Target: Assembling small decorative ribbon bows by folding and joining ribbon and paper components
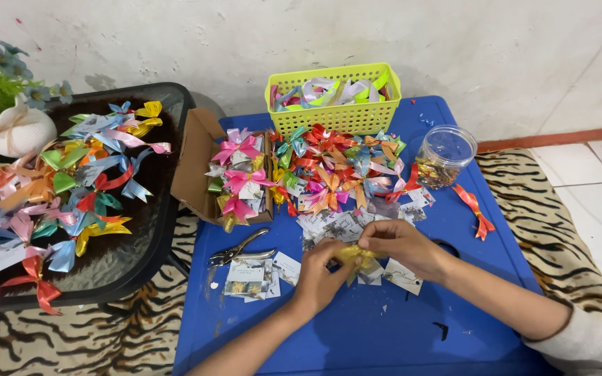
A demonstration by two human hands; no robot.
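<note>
Both forearms come in from the lower edge and meet over the middle of the blue plastic table [357, 334], the left hand [318, 275] curled with its fingers bent inward and the right hand [402, 247] arched over from the other side. Together they pinch a small shiny yellow ribbon bow [357, 257], fingertips closed on it from both sides, just above a scatter of small printed paper cards [249, 278] lying flat on the tabletop. Beside the left hand rests a metal hole punch [242, 251] with its handles spread. Further back a heap of glossy ribbon bows in pink, orange, red and teal [336, 174] spills between an open brown cardboard box [200, 167] and a clear round plastic jar [444, 157], with a lime-green perforated plastic basket [336, 115] behind. One loose orange ribbon bow [475, 209] lies near the table's right edge. The near part of the table is bare. To the left, a dark glass-topped side table [141, 257] carries more bows.
</note>
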